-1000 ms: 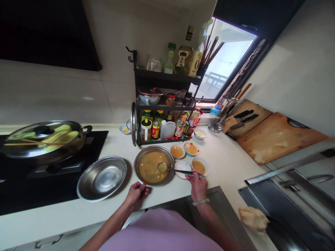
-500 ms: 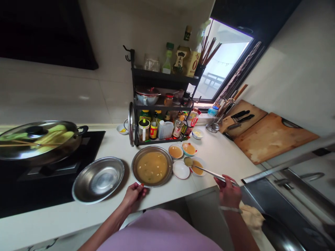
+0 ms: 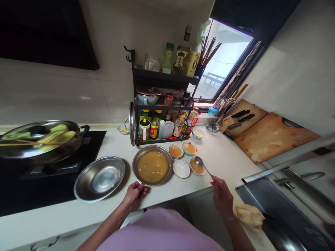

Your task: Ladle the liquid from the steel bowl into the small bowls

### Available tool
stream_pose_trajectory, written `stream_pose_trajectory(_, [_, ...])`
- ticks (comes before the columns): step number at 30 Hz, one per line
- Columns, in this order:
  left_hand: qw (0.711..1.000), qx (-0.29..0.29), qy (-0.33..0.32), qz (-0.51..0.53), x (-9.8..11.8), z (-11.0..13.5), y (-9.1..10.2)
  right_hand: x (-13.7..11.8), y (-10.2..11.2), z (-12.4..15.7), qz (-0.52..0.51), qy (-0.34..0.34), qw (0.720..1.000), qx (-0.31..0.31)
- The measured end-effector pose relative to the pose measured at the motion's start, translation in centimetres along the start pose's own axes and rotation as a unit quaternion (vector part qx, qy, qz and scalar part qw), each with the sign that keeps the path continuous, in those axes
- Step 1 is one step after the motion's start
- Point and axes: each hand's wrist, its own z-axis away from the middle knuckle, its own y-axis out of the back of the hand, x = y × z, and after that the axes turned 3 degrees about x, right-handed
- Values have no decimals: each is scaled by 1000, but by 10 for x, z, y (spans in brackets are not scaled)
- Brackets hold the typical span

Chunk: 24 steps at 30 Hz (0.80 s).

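Your basin (image 3: 170, 168), silver, its broth (image 3: 152, 166) yellow-brown with pale flecks; your ladle (image 3: 198, 160), silver-grey; small dish (image 3: 181, 168), white, edged in reddish brown; bowl (image 3: 188, 154), turquoise outside, its liquid (image 3: 188, 147) orange-tan; your left hand (image 3: 134, 192), nails (image 3: 142, 183) orange-red; your top (image 3: 161, 230), plain lilac; your counter (image 3: 222, 155), white; rack (image 3: 163, 107), black; hob (image 3: 18, 188), black; chopping board (image 3: 274, 137), mottled honey-brown.

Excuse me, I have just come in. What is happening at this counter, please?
A person's left hand holds the near rim of a metal basin of brownish liquid. The right hand holds a ladle, its head at the rightmost liquid-filled bowl; whether it touches the liquid is hard to tell. Two more bowls of liquid stand behind, and a white bowl sits beside the basin. A lidded pan is on the stove.
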Motion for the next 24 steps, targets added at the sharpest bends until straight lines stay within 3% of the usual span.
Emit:
stream_pose_trajectory(4, [1000,-3,-3,-4,0,0,0,-27,-22,2,-28,23,999,3])
stream_pose_trajectory(8, [1000,3,-3,-6,0,0,0,-48,-63,14,-78,15,996,-30])
stream_pose_trajectory(15, [1000,9,3,-5,1,2,-2,-47,-132,38,-184,-60,974,-115])
stream_pose_trajectory(19, [1000,4,3,0,2,3,-3,-43,-146,34,-230,-162,957,-71])
stream_pose_trajectory(24, [1000,0,1,4,2,2,-3,-34,-144,21,-287,-281,916,14])
